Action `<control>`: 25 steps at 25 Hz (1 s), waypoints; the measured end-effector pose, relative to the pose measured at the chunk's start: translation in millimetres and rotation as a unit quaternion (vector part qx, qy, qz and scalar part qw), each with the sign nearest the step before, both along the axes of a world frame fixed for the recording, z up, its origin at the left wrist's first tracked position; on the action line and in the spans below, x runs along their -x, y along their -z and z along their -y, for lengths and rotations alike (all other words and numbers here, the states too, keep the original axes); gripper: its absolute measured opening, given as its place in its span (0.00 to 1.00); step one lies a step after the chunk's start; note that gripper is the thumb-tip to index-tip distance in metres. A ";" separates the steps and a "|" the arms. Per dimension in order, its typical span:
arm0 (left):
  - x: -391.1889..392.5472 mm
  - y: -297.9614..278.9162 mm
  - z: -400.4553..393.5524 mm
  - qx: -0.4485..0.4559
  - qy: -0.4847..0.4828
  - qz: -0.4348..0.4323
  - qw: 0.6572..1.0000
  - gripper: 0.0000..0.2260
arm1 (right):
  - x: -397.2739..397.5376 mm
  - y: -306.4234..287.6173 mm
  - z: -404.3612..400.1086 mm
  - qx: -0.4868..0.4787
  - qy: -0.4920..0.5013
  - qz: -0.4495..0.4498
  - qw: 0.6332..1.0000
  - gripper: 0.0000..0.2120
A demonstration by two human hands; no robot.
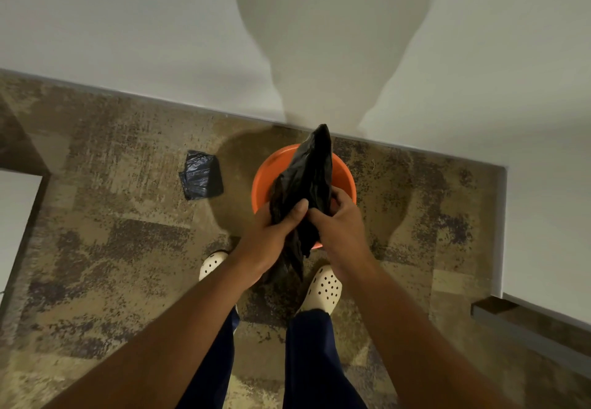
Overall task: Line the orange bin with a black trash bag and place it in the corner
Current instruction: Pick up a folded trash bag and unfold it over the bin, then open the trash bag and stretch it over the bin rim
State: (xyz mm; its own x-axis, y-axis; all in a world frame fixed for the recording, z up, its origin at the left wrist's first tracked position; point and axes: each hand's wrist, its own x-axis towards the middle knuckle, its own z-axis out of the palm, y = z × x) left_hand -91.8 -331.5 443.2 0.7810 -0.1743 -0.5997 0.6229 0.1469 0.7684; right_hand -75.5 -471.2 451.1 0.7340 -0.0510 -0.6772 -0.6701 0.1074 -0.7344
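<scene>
An orange bin (267, 173) stands on the carpet close to the white wall, just ahead of my feet. Above it I hold a crumpled black trash bag (311, 168) that is still bunched and pointed at its far end. My left hand (271, 232) grips the bag's near left side, thumb on top. My right hand (339, 226) pinches the same bag from the right. Both hands hover over the bin's near rim and hide it.
A folded pack of black bags (200, 176) lies on the carpet left of the bin. The white wall (128, 41) runs along the far side and turns into a corner (502, 172) at the right. A white panel (16, 216) is at the left edge.
</scene>
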 end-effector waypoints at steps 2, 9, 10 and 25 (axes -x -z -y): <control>-5.7 6.9 -4.9 -0.023 -0.030 -0.016 0.999 0.10 | -2.7 1.5 10.4 0.010 -0.008 0.002 1.000 0.18; -26.7 38.0 -81.8 -0.156 -0.148 -0.049 0.975 0.08 | -24.9 23.9 93.1 0.094 0.071 0.007 0.993 0.13; -27.0 43.5 -95.9 -0.169 -0.160 -0.058 0.971 0.08 | -28.1 29.2 107.0 0.099 0.087 0.008 0.991 0.14; 5.7 97.6 -156.8 -0.131 -0.213 -0.208 0.946 0.05 | -38.3 119.7 140.3 0.077 0.101 -0.099 0.987 0.12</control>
State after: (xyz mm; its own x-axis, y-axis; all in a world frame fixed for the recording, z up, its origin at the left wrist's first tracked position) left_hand -97.5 -174.7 345.6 0.4344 0.2999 -0.8493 0.8057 0.2921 0.5153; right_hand -37.2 -611.5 331.5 0.5519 -0.2963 -0.7795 -0.7790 0.1503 -0.6087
